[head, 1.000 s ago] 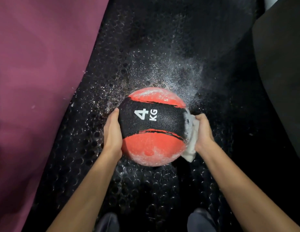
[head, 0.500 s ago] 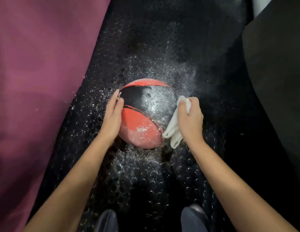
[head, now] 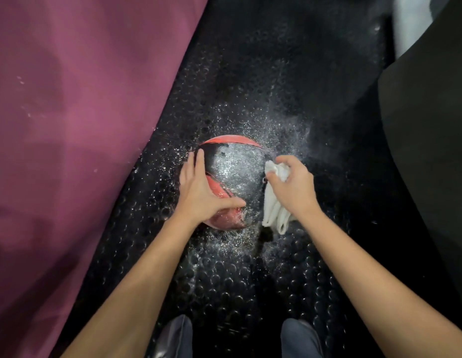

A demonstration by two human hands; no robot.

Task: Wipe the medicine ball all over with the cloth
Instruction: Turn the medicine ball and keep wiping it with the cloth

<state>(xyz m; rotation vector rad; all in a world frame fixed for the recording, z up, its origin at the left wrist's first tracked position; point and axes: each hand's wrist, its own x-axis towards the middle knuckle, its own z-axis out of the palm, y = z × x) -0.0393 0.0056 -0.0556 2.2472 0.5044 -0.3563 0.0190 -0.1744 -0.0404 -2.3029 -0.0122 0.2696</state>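
A red and black medicine ball (head: 235, 171) sits on the black studded floor mat (head: 224, 267), its black band dusted with white specks. My left hand (head: 198, 192) lies spread over the ball's near left side, fingers straight, thumb reaching across the lower front. My right hand (head: 293, 187) grips a bunched white cloth (head: 273, 205) and holds it against the ball's right side; the cloth's loose end hangs down toward the mat.
A large maroon cushion or fabric surface (head: 69, 125) fills the left. A dark padded object (head: 431, 151) stands at the right, with something white (head: 410, 21) behind it. White specks are scattered on the mat around the ball. My knees (head: 173, 337) show at the bottom.
The ball has been turned so the "4 KG" label is out of sight. My left hand has slid over the near side, thumb across the front. The cloth stays at the right side.
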